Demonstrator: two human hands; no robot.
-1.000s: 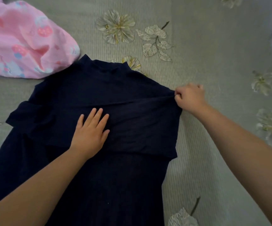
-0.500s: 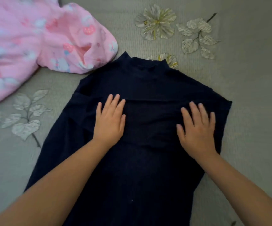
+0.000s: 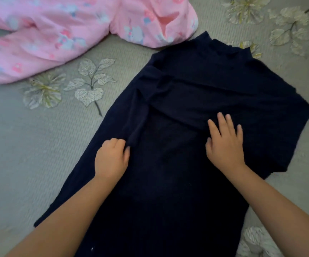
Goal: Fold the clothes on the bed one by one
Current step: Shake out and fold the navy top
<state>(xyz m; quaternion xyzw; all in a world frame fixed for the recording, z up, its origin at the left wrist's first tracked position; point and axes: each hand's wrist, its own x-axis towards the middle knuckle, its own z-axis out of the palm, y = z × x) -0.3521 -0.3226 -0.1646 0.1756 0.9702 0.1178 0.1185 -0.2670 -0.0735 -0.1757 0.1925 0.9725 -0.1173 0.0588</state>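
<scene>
A navy blue garment (image 3: 196, 93) with a high collar lies flat on the bed, collar pointing away from me, its right sleeve folded across the chest. My left hand (image 3: 112, 158) is closed on a bunched fold of the garment's left sleeve near its left edge. My right hand (image 3: 225, 143) lies flat on the cloth, fingers spread, pressing the folded-in part at the middle right. Both forearms reach in from the bottom.
A crumpled pink printed garment (image 3: 72, 32) lies at the top left, its edge close to the navy collar. The bed cover (image 3: 29, 145) is grey-green with leaf and flower patterns and shows bare on the left and far right.
My left hand slid from flat on the chest to the left edge and closed on the sleeve fold. My right hand stayed flat. The view shifted left, showing more of the pink garment.
</scene>
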